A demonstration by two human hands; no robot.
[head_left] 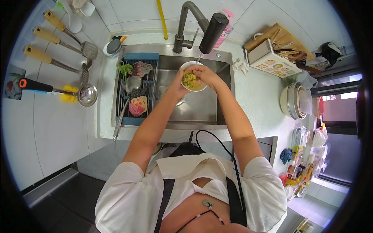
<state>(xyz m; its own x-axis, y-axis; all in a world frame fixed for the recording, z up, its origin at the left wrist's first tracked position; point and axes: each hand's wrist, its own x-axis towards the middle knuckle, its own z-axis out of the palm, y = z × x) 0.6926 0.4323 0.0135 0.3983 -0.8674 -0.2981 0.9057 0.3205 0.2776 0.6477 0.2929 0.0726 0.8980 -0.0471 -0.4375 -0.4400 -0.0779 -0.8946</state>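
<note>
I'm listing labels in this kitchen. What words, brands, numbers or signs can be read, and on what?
Pink pump bottle: pale writing shows, but I won't copy it out.
White utensil box: round coloured pictures; any lettering is too small to read.
Packages at far right: too small and blurred to read.
Pink-and-cream piece in the blue rack: markings unclear.
White bowl: none visible.

White glossy rectangular wall tiles at 9 o'clock, running round to 12. Pale stone counter, near 3 o'clock. Black-framed glass window farther out, same bearing; daylight bright there. Dark grey tiled floor, 8 o'clock.
</note>
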